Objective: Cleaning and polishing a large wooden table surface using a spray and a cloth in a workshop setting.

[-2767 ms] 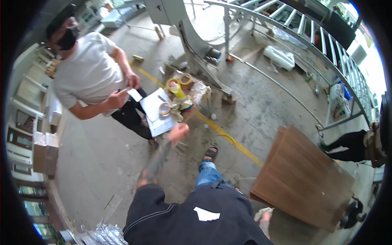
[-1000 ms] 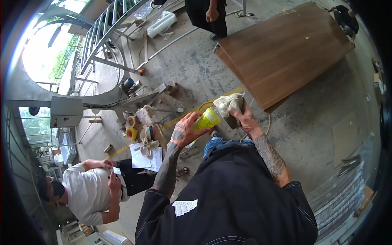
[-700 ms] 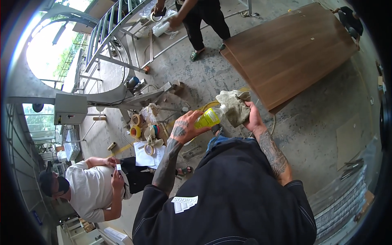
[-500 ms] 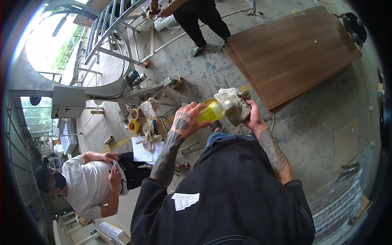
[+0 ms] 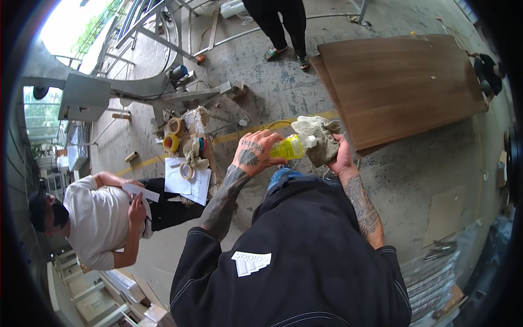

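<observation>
In front of my body, my left hand (image 5: 255,153) is wrapped round a clear plastic bottle (image 5: 290,147) of yellow-green liquid. The bottle lies nearly level, its whitish neck end toward the right. A crumpled, dirty grey-white cloth (image 5: 320,143), possibly a work glove, is gripped by my right hand (image 5: 341,156). The bottle's mouth meets or almost meets the cloth; I cannot tell whether they touch. Some of my left fingertips are hidden behind the bottle, and part of my right fingers behind the cloth.
Large brown panels (image 5: 403,92) lie stacked at the right, with a crouching person (image 5: 487,76) at their far end. At left, a person in a pale shirt (image 5: 103,218) holds a white sheet (image 5: 140,192). Tape rolls (image 5: 171,143) and papers (image 5: 188,182) lie nearby. Another person (image 5: 280,27) stands ahead.
My view has shifted, while both hands keep hold of the bottle and cloth close together. The person at left has lowered the hands and now shows a white sheet.
</observation>
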Demonstrator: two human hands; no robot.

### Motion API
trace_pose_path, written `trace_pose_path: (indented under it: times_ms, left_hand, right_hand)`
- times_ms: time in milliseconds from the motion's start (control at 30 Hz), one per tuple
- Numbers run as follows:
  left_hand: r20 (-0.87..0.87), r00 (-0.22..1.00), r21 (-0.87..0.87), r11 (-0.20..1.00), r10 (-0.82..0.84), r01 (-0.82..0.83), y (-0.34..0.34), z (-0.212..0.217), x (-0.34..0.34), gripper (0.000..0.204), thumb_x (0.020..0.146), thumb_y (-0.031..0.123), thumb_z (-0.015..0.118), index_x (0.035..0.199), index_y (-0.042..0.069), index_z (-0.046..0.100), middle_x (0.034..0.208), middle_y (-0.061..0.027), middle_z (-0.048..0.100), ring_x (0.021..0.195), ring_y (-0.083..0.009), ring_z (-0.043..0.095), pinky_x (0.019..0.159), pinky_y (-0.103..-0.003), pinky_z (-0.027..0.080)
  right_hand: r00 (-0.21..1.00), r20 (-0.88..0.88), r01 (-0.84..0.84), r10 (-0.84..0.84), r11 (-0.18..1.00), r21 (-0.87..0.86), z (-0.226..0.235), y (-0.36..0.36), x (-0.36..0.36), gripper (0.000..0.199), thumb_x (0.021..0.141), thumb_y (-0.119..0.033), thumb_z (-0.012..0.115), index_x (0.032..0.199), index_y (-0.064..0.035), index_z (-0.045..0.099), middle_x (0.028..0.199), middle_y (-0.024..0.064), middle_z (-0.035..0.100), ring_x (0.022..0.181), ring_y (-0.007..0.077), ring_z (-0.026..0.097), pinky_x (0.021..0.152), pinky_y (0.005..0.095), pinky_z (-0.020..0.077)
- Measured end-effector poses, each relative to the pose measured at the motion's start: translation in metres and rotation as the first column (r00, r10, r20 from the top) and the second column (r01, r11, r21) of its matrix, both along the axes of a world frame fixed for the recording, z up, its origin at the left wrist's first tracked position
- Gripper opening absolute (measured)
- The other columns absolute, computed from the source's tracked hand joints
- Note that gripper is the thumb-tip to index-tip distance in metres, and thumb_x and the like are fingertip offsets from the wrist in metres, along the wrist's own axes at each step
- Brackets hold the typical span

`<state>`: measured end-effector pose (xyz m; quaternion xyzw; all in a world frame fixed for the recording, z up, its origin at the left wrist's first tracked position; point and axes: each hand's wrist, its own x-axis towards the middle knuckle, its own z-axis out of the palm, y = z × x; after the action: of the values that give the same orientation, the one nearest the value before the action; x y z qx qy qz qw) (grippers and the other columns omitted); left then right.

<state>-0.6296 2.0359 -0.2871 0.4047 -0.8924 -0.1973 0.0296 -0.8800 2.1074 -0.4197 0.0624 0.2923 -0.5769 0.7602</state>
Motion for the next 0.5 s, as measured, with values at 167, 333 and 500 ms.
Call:
trace_pose_path:
  times_ms: [167,333,500]
  left_hand:
    - [-0.046,0.998,0.054,0.998,0.035,-0.032,0.002,-0.014,0.015,0.058,0.065,0.052,0.079,0.108,0.016,0.063,0.094,-0.0066,0.062,0.097,-0.0260,0.062,0.084,-0.040,0.048]
    - [-0.127,0.988,0.141,0.988,0.087,-0.069,-0.003,-0.043,0.039,0.057,0.064,0.045,0.082,0.110,0.015,0.065,0.097,-0.0082,0.063,0.096,-0.0279,0.062,0.084,-0.040,0.049]
    - [-0.224,0.960,0.216,0.969,0.168,-0.119,-0.003,-0.082,0.068,0.057,0.064,0.044,0.082,0.111,0.017,0.064,0.100,-0.0064,0.062,0.099,-0.0268,0.061,0.082,-0.040,0.049]
  right_hand:
    - [0.996,-0.092,0.003,0.004,0.997,0.077,-0.004,-0.006,0.005,0.043,0.091,-0.031,0.048,0.121,-0.0014,0.058,0.118,0.0117,0.064,0.109,0.0247,0.062,0.099,0.0400,0.0474]
    - [0.988,-0.151,-0.013,0.039,0.985,0.171,-0.001,-0.010,0.014,0.049,0.092,-0.033,0.043,0.130,-0.0039,0.053,0.131,0.0107,0.057,0.122,0.0273,0.053,0.108,0.0432,0.0389]
    - [0.984,-0.152,-0.066,0.095,0.981,0.182,-0.001,-0.021,0.032,0.048,0.092,-0.032,0.043,0.130,-0.0049,0.054,0.133,0.0097,0.057,0.124,0.0271,0.052,0.108,0.0436,0.0385]
